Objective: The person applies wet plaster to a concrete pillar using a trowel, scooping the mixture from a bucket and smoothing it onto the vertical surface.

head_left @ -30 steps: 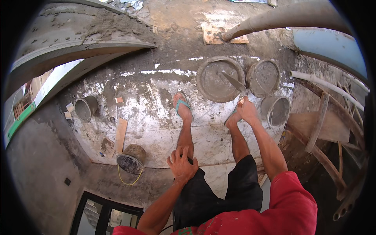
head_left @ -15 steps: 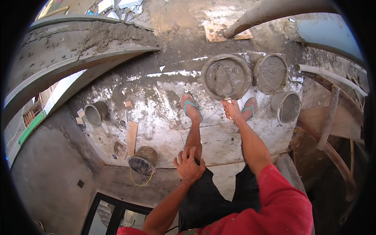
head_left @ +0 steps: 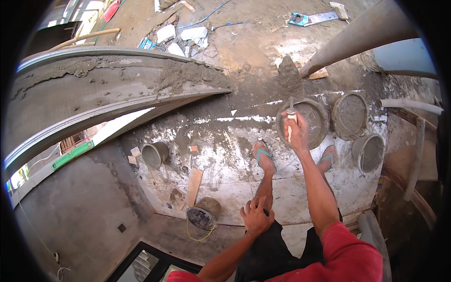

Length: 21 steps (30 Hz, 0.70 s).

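Observation:
My right hand (head_left: 296,134) is shut on the pale handle of a trowel (head_left: 289,84), raised over the pan and heaped with wet grey mortar. Just under it sits a round mortar pan (head_left: 317,123) on the splattered platform (head_left: 221,155). My left hand (head_left: 256,217) rests with spread fingers on my left thigh, holding nothing. My feet in green flip-flops (head_left: 264,157) stand beside the pan. A curved ledge (head_left: 94,94) coated with rough mortar runs across the upper left.
Two more buckets (head_left: 350,115) (head_left: 369,151) stand right of the pan, a small bucket (head_left: 154,154) at left. A plank (head_left: 194,186) and a round can (head_left: 203,215) lie near the platform's front edge. A grey pipe (head_left: 357,40) slants upper right. Rubble and a saw (head_left: 312,19) lie beyond.
My right hand has risen from the pan with the trowel now heaped with mortar. The view has swung, bringing the curved ledge closer. My left hand stays on my thigh.

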Each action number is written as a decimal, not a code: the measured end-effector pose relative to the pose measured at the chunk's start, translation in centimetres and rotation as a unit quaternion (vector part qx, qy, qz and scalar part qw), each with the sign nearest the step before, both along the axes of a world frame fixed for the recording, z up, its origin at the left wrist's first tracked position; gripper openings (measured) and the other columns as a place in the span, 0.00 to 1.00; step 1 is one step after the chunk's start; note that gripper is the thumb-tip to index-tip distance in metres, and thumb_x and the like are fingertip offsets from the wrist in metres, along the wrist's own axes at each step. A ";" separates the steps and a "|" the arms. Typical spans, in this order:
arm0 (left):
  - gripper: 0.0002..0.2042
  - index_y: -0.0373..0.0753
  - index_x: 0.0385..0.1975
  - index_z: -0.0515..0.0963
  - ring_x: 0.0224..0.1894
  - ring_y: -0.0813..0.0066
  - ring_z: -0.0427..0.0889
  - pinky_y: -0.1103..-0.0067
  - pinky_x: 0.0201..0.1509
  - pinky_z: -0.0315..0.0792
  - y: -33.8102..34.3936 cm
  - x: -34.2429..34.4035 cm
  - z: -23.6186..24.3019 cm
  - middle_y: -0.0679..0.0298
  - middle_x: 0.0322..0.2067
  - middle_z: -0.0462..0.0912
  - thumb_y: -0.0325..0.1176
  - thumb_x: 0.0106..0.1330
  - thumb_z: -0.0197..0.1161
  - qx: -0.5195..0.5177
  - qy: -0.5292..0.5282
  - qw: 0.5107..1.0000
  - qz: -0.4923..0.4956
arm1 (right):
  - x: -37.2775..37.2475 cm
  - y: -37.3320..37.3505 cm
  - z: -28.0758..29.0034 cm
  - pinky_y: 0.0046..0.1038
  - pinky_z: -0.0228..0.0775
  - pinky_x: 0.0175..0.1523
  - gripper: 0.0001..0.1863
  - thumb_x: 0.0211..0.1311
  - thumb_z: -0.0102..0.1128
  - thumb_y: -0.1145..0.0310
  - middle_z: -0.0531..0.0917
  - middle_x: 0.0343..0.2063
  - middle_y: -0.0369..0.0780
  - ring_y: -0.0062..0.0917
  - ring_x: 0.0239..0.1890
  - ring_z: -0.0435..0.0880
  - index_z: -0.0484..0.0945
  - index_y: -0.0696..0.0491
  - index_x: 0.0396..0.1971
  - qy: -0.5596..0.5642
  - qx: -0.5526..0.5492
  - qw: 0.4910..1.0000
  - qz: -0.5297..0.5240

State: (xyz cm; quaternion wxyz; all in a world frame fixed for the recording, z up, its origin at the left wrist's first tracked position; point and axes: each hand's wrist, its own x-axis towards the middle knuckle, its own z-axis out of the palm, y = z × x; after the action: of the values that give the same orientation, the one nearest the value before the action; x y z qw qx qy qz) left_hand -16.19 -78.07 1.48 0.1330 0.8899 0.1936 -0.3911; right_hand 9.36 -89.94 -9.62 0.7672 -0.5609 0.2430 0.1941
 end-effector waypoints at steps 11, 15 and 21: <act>0.32 0.52 0.62 0.68 0.66 0.57 0.62 0.49 0.68 0.50 0.4 -6.4 -3.9 0.60 0.63 0.67 0.47 0.54 0.63 0.011 -0.015 0.998 -0.068 | 6.4 22.6 11.9 0.22 0.68 0.27 0.23 0.54 0.56 0.79 0.78 0.33 0.39 0.18 0.30 0.76 0.74 0.55 0.53 -0.159 -0.029 0.937 -0.311; 0.31 0.53 0.61 0.68 0.67 0.57 0.62 0.50 0.68 0.51 -2.0 -5.6 -3.5 0.61 0.64 0.66 0.46 0.53 0.64 -0.023 -0.065 0.997 0.046 | -4.4 23.5 16.8 0.35 0.69 0.38 0.11 0.53 0.58 0.79 0.77 0.30 0.42 0.31 0.34 0.76 0.75 0.54 0.38 -0.328 -0.032 0.944 -0.019; 0.32 0.53 0.59 0.69 0.66 0.55 0.63 0.51 0.68 0.54 -6.5 -3.0 1.8 0.60 0.63 0.67 0.44 0.50 0.67 0.002 0.061 0.991 0.119 | -17.0 9.3 20.6 0.32 0.70 0.46 0.09 0.53 0.59 0.78 0.79 0.36 0.45 0.37 0.42 0.78 0.76 0.58 0.37 -0.123 0.034 0.976 0.174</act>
State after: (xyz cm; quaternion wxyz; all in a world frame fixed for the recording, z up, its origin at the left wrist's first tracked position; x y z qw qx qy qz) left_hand -19.16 -84.56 3.29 0.1648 0.8351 0.3067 -0.4259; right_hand -7.62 -80.64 11.01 0.7642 -0.5878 0.0383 0.2626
